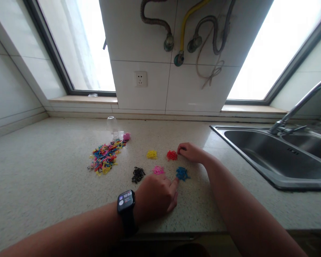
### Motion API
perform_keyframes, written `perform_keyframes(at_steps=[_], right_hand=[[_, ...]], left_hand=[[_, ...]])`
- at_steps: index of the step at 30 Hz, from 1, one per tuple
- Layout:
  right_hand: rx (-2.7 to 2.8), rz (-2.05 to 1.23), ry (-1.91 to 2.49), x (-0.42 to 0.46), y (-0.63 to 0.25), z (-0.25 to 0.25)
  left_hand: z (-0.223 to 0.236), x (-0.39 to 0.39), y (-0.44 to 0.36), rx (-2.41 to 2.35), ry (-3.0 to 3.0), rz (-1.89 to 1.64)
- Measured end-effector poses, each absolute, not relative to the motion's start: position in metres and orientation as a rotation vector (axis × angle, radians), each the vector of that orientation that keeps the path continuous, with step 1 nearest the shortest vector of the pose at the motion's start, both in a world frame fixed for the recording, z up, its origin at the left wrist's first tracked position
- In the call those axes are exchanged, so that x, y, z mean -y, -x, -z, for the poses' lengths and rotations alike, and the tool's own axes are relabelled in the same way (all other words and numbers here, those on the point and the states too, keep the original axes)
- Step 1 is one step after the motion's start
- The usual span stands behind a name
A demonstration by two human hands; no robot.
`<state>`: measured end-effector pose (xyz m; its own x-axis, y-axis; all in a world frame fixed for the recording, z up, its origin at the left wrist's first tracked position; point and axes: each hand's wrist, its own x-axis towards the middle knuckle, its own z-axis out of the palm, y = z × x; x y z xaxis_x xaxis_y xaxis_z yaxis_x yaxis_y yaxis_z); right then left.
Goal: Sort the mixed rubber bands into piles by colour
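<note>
My left hand [160,192], with a watch on its wrist, reaches across low over the counter. Its fingers are somewhat apart, and an outstretched fingertip is at the near edge of a pile of blue rubber bands [182,173]. My right hand [191,151] rests at the right edge of a red rubber band pile [172,155], fingers curled together; whatever is in them is hidden. Around them lie separate piles of yellow rubber bands [151,154], pink rubber bands [158,170] and black rubber bands [138,174]. My left hand lies just in front of the pink pile.
A large mixed-colour heap of rubber bands [105,157] spreads to the left. Behind it are a clear plastic bottle [112,127] and a small pink cap [126,136]. A steel sink [254,157] with a faucet [296,107] is set into the counter at right.
</note>
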<state>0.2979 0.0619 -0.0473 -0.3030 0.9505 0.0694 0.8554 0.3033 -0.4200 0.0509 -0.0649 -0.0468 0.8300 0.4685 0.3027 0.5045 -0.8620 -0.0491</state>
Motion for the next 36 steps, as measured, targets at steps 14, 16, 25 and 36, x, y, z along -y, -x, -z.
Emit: perform_keyframes(at_steps=[14,16,25,36], right_hand=[[2.228,-0.479,1.608,-0.057,-0.298,0.043],[2.196,-0.469,1.577,-0.055,-0.298,0.043],[2.203,-0.438,1.274,-0.047,-0.228,0.014],[2.843,-0.133,1.217,-0.082,-0.074,0.003]], left_hand=[[0.052,0.089,-0.054,0.248,2.873,0.636],[0.055,0.096,-0.056,0.279,2.905,0.624],[0.061,0.1,-0.059,0.263,2.895,0.628],[0.057,0.1,-0.055,0.247,3.0,0.576]])
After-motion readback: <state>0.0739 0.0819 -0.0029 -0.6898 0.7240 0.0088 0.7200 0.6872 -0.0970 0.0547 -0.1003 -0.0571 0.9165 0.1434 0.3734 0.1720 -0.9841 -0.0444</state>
